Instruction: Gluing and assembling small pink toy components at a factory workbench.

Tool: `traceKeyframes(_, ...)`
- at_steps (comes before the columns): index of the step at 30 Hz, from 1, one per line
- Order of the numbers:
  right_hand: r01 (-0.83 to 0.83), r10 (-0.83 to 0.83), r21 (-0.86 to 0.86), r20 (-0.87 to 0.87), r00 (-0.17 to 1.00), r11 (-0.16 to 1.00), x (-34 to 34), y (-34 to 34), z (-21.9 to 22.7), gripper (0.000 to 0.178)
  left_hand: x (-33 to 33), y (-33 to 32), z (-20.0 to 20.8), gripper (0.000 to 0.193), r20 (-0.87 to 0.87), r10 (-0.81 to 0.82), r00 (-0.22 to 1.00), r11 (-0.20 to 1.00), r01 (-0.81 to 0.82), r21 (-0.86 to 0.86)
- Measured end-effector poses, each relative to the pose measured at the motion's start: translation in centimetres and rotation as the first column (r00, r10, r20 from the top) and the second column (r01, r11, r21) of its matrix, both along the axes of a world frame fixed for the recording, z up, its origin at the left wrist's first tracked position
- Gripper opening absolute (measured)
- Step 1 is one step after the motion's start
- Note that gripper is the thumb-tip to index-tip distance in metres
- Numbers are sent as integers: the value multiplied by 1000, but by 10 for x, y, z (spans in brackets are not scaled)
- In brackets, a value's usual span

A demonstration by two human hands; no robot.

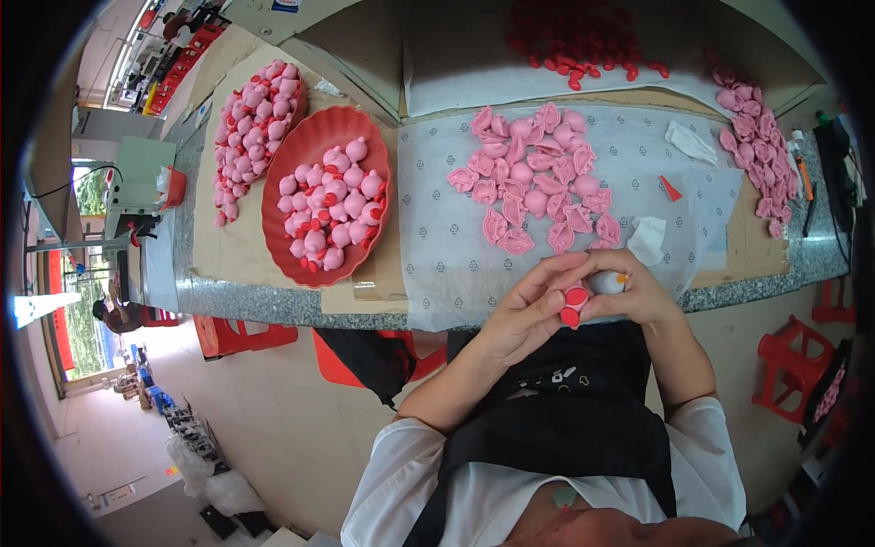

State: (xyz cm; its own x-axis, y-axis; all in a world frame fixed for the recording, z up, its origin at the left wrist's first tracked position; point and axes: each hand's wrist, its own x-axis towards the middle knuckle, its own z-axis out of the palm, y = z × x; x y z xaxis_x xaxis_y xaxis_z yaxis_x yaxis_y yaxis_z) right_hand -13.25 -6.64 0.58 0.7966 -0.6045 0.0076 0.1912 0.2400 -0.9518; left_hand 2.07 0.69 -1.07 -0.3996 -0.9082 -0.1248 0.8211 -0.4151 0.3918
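white sheet (428, 196), small repeated symbols (440, 266); left hand (529, 303) gripping red piece (574, 298), right hand (649, 292) gripping white bottle (604, 283).

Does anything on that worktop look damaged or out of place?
Many pink pieces on the white sheet look caved in and folded, while others beside them are round; whether that is damage, I cannot tell. Two crumpled white scraps lie nearby.

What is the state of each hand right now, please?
Left hand: closed, holding a small red-and-pink piece.
Right hand: closed, holding a white, orange-tipped object.
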Motion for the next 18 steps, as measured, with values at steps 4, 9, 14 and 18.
traceKeyframes(4,40,-42,66,27,999,997,-1,2,-9,29,-6,-2,-2,45,14,6,1000,1000,-6,-22)
traceKeyframes(9,43,-42,97,-7,999,994,1,4,-6,29,-5,1,-1,44,38,30,999,999,-30,-16)
traceKeyframes(14,151,-150,1,-102,983,989,-3,7,-6,30,-6,-5,2,53,76,1,997,999,2,-40)
traceKeyframes(18,165,-185,-218,-77,980,962,3,17,22,29,-4,-2,21,52,197,24,980,974,21,-224)
